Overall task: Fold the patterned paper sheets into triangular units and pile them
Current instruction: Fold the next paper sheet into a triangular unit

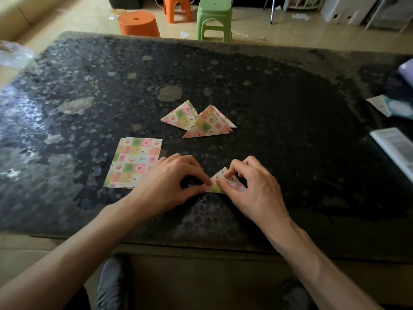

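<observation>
Now in hand: the folding step, I judge, and late in it, because the small triangle (234,185) already has its pointed shape and is much smaller than a flat sheet.
Left hand (172,182): the fingers are curled, and thumb and forefinger tip seem to pinch the left corner of the small triangle against the table (290,104).
Right hand (252,186): thumb and forefinger pinch the small triangle from its right side; the other fingers are bent over its top edge and hide a part of it.
Small triangle: it lies low on the table between the two hands, touching the fingertips of both, with its tip pointing away from the person.
Flat sheets (134,163): a small stack, still unfolded, just beside the left hand on its outer side; the back of this hand covers one corner of it.
Pile of triangles (201,121): the finished units lie ahead of both hands, apart from them, overlapping each other loosely. How many there are I cannot tell.
Progress: some units are done, one is in work, several sheets wait.
Next move calls for: probably a firm press along the last crease, then a lift with one hand forward to the pile, and a reach of the left hand sideways for a new sheet.
Care: the thin paper can spring open if the pinch is released before the crease is sharp.
</observation>
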`<state>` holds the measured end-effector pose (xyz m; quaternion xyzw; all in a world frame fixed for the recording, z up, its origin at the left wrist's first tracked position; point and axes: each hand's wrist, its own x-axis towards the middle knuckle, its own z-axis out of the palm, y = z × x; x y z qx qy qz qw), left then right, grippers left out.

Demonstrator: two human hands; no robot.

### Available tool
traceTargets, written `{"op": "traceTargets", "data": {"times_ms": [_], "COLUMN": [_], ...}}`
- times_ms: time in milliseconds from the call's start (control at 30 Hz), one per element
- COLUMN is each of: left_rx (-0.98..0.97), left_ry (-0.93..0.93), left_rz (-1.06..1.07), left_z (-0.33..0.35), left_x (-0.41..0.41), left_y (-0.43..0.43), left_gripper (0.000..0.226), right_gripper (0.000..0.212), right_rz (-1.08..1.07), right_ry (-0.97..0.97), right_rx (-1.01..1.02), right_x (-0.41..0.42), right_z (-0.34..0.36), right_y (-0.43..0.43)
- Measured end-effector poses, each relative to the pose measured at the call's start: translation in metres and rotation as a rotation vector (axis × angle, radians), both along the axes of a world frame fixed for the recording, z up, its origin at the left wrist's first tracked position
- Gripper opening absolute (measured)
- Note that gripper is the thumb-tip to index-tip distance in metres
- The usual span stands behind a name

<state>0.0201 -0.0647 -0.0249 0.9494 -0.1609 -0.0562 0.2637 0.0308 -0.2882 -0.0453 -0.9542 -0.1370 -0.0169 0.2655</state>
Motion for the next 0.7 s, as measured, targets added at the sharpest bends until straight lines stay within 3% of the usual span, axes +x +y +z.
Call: {"op": "traceTargets", "data": {"times_ms": [267,500,700], "left_rx": [0.037,0.025,0.043], "left_ry": [-0.004,0.083,0.146], "left_rz": [0.059,0.072,0.039], "left_z": [-0.004,0.002,0.006], "left_x": [0.0,0.002,0.004], "left_y": [0.003,0.006,0.008], "left_gripper": [0.019,0.021,0.026], "right_gripper": [0.025,0.049,0.056], "right_rz": [0.005,0.011,0.003], "right_ry": [-0.013,0.009,0.027], "right_rx": [-0.011,-0.042,-0.086], "right_x": [-0.001,-0.004,-0.008], "right_z": [-0.001,0.007,0.008], "right_y": [0.002,0.006,0.011]}}
